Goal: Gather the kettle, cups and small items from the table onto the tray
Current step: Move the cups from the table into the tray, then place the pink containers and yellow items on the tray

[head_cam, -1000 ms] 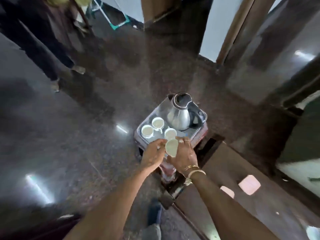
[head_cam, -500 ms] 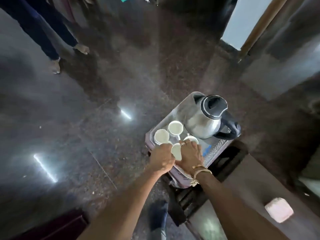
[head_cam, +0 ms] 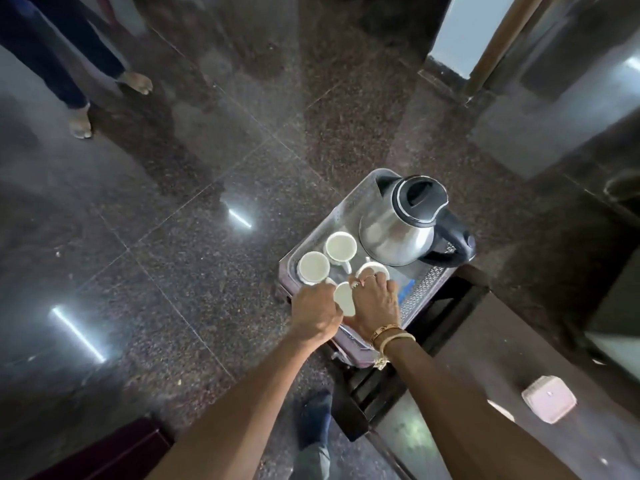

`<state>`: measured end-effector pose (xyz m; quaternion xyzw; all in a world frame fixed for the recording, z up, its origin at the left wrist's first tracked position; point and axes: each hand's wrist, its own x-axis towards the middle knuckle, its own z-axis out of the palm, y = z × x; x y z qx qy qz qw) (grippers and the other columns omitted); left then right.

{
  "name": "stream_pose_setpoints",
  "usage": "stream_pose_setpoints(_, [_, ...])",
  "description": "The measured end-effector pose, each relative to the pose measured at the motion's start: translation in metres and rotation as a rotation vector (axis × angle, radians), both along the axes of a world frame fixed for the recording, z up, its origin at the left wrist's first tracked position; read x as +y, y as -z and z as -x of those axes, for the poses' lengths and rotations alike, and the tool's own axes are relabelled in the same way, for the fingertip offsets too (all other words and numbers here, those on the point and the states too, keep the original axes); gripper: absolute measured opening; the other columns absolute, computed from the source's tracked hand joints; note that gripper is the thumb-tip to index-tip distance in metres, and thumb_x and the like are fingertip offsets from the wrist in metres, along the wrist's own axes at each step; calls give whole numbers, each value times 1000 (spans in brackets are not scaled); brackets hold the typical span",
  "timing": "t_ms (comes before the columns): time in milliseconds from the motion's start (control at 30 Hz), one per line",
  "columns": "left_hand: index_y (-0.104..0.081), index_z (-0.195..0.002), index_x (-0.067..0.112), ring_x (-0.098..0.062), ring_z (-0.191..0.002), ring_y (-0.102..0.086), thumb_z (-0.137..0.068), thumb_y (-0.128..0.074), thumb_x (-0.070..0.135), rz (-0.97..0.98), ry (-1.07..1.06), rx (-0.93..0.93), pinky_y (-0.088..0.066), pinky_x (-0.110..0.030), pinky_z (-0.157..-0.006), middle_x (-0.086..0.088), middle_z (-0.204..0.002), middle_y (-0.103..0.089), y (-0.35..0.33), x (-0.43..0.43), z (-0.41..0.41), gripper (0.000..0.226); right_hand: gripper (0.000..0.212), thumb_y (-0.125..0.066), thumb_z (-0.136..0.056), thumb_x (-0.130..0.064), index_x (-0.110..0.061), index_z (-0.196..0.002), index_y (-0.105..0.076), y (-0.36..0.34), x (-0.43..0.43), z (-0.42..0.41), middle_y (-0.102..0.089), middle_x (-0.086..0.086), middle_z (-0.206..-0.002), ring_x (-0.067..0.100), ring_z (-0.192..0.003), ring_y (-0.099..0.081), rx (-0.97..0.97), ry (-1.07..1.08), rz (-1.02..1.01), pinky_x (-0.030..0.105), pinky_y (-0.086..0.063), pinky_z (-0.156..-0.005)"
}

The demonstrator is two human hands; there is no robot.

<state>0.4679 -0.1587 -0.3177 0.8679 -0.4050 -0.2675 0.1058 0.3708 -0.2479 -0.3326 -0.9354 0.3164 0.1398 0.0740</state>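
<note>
In the lower middle of the frame the left hand and right hand sit close together, both holding a tipped cup at the tray edge, and it could slip and knock the other cups beside the kettle.

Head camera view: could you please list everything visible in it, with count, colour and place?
kettle: one, steel and black, tray's far end
standing cups: three, white, on the tray
tilted cup: one, white, between the hands
tray: one, silver, centre
box: one, pale pink, on the brown table, lower right
floor: dark speckled stone, around
another person's legs: two, blue trousers, upper left
bangles: few, gold, right wrist
left hand: one, gripping the tilted cup
right hand: one, right of that cup, reaching over a standing cup
</note>
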Motion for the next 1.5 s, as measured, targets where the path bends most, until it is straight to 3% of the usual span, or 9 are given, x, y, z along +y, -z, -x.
stream_pose_setpoints(133, [-66, -104, 14, -23, -95, -71, -94, -56, 20, 26, 8, -28, -56, -34, -85, -4, -102, -75, 1, 1, 1, 16, 60, -70, -74, -60, -17, -114, -64, 0, -1, -3, -57, 6, -110, 29, -103, -48, 15, -3, -22, 40, -35, -81])
stream_pose_setpoints(433, [-64, -104, 18, -26, -99, -69, -89, -63, 38, -36, 74, -128, -57, -38, -82, -3, -103, -72, -15, 0, 9, 24, 66, -73, -82, -31, -18, -142, -48, -22, 9, -2, -55, 3, -123, 27, -114, -48, 3, 105, -92, 39, -36, -88])
stream_pose_setpoints(533, [-61, -104, 14, -29, -100, -64, -89, -59, 31, -22, 50, -165, -53, -41, -83, -8, -104, -68, -31, -1, 16, 23, 56, -72, -78, -24, -18, -132, -58, -39, 12, 17, -54, 3, -120, 27, -111, -49, -54, 178, -82, 38, -37, -90])
stream_pose_setpoints(667, [-67, -112, 9, -37, -102, -64, -84, -64, 9, 162, 5, -144, -50, -46, -90, -15, -106, -70, -54, -6, 46, 28, 72, -67, -73, -28, -15, -141, -49, -63, 26, 76, -55, 8, -124, 31, -109, -51, -220, 438, -115, 42, -38, -90])
stream_pose_setpoints(933, [-68, -117, 3, -39, -105, -63, -85, -56, -1, 258, 201, 48, -49, -46, -94, -19, -110, -70, -64, -6, 195, 34, 61, -56, -85, -46, -28, -142, -47, -67, 65, 256, -51, 6, -129, 32, -113, -49, -158, 714, -128, 44, -36, -95])
stream_pose_setpoints(1067, [-72, -111, 5, -35, -100, -67, -81, -61, -4, 284, 286, 115, -50, -40, -94, -15, -105, -73, -53, -3, 279, 33, 58, -64, -84, -43, -22, -138, -55, -61, 79, 340, -55, 11, -130, 35, -111, -54, -172, 792, -151, 46, -40, -94])
stream_pose_setpoints(1200, [-73, -107, 12, -31, -95, -68, -82, -61, 1, 198, 349, 162, -54, -40, -89, -11, -101, -73, -45, 5, 368, 30, 49, -76, -78, -36, -15, -122, -66, -56, 92, 421, -61, 14, -122, 37, -104, -60, -180, 866, -139, 48, -44, -89])
stream_pose_setpoints(1367, [-63, -118, -7, -40, -113, -60, -85, -57, -15, 54, 271, 448, -44, -49, -104, -27, -121, -59, -35, 18, 476, 34, 51, -57, -91, -44, -22, -136, -53, -50, 111, 503, -51, 5, -133, 31, -117, -50, -196, 939, -173, 43, -36, -97])
stream_pose_setpoints(1500, [-57, -120, -14, -42, -116, -54, -83, -54, -22, 3, 277, 506, -41, -20, -99, -33, -122, -54, -25, 20, 543, 38, 53, -54, -89, -48, -21, -134, -52, -46, 113, 560, -48, 5, -133, 29, -117, -48, -196, 1017, -170, 42, -35, -97])
